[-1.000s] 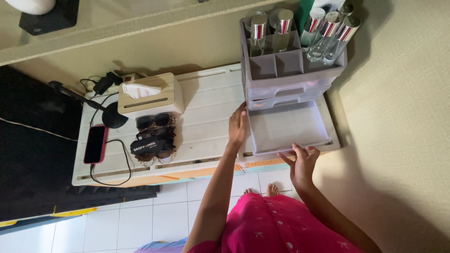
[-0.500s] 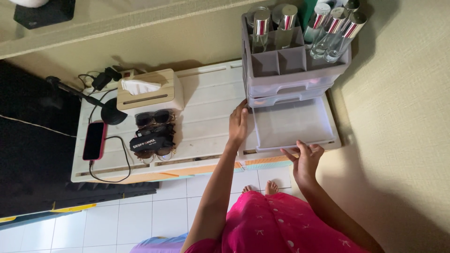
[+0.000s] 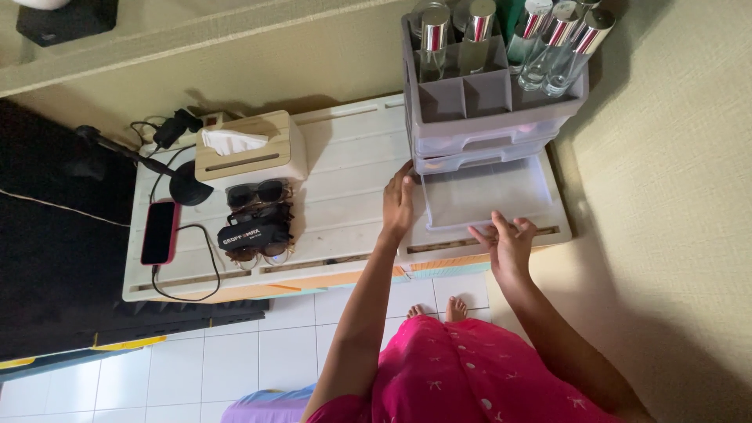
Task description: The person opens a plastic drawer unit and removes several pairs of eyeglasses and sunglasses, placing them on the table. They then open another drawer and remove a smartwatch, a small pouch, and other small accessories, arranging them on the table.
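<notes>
Low in frame: our pink dress, white floor tiles. Our right hand point(image 3: 507, 241), fingers spread loose, touches front edge of clear drawer point(image 3: 486, 194), right of middle, half out. Our left hand point(image 3: 398, 205) lies flat by organizer point(image 3: 489, 129). We think hard shove could tip bottles point(image 3: 548, 47) up top. White slatted table point(image 3: 345, 204); sunglasses point(image 3: 257, 223), phone point(image 3: 159, 233) left; yellow wall.

Bottle point(image 3: 540, 39) tops cut off by the upper edge
</notes>
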